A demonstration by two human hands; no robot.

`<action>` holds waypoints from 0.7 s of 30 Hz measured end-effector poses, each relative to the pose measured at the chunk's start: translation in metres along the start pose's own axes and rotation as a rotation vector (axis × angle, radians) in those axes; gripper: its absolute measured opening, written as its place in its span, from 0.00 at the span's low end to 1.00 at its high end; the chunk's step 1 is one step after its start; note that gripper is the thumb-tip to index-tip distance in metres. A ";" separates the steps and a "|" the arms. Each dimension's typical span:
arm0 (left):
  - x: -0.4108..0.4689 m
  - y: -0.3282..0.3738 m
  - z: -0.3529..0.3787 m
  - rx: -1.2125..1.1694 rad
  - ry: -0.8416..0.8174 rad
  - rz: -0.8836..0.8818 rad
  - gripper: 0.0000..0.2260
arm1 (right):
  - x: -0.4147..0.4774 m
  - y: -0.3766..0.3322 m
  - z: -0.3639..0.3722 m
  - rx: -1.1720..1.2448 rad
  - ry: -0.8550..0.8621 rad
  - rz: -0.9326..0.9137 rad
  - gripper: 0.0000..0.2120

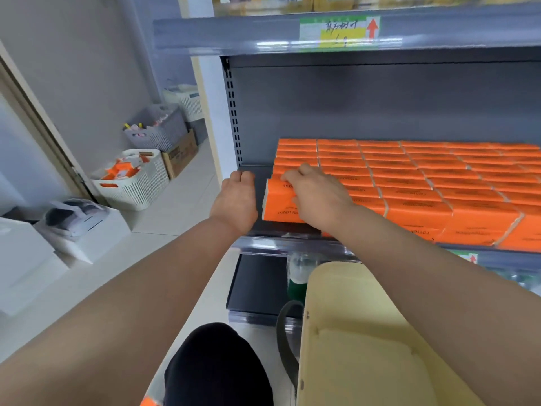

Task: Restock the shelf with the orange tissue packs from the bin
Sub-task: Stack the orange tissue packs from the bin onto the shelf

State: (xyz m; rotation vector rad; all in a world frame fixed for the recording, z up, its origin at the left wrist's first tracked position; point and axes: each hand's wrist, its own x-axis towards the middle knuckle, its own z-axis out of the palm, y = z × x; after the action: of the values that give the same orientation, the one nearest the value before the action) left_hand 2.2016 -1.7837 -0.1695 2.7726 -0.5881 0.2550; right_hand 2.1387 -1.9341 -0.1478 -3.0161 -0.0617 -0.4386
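Orange tissue packs [415, 183] fill the grey shelf [257, 174] in rows, from near its left end across to the right. The front-left pack [279, 205] sticks out a little at the row's left end. My right hand [317, 194] lies on top of that pack, fingers curled over its far upper edge. My left hand [237, 200] is at the pack's left side, over the bare strip of shelf, fingers bent and holding nothing. The yellow bin [366, 341] hangs below my right forearm; its inside shows no packs.
An upper shelf edge with a price label [339, 32] runs overhead. A white basket [137, 183] holding orange items stands on the floor at left, with grey baskets and a cardboard box [181, 153] behind. White boxes [85, 230] sit at far left. A bottle [297, 273] stands below.
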 end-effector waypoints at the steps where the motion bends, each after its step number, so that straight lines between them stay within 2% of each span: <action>1: -0.001 -0.001 -0.002 -0.009 0.009 0.007 0.26 | 0.004 -0.002 0.003 -0.011 0.005 -0.007 0.25; 7: -0.006 -0.014 -0.006 -0.066 0.076 0.016 0.28 | 0.018 -0.021 0.023 -0.079 -0.044 -0.040 0.26; 16: -0.001 -0.016 0.008 -0.108 0.057 0.020 0.29 | 0.022 -0.016 0.039 -0.163 -0.082 -0.005 0.28; 21: -0.005 -0.008 0.014 -0.155 0.130 0.098 0.21 | 0.009 -0.002 0.045 -0.099 0.053 -0.074 0.31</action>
State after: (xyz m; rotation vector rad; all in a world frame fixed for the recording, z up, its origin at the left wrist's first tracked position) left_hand 2.2022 -1.7791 -0.1863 2.5596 -0.6806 0.3908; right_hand 2.1603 -1.9278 -0.1876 -3.1045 -0.1528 -0.5443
